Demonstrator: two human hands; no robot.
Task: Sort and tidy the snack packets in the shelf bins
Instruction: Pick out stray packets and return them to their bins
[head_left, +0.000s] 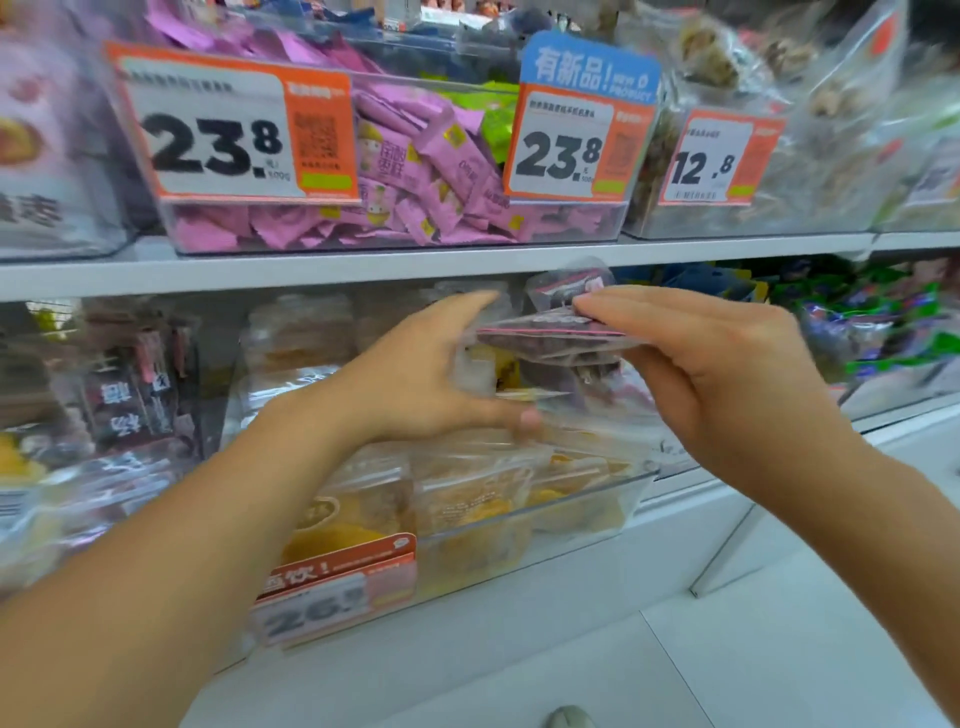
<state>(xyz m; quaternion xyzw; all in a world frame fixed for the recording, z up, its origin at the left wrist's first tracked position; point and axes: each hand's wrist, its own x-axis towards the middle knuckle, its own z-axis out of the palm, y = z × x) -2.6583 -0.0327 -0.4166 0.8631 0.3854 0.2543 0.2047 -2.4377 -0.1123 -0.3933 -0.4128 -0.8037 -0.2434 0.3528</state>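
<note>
Clear plastic snack packets with dark purple contents and pink seal strips (556, 340), stacked roughly flat, held above the clear plastic lower-shelf bin (571, 512), bin filled with clear packets of yellow-orange dried fruit (467, 506), mostly upright, blurred

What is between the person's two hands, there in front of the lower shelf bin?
In the head view, a clear packet of dark purple snacks spans between the left hand and right hand.
</note>
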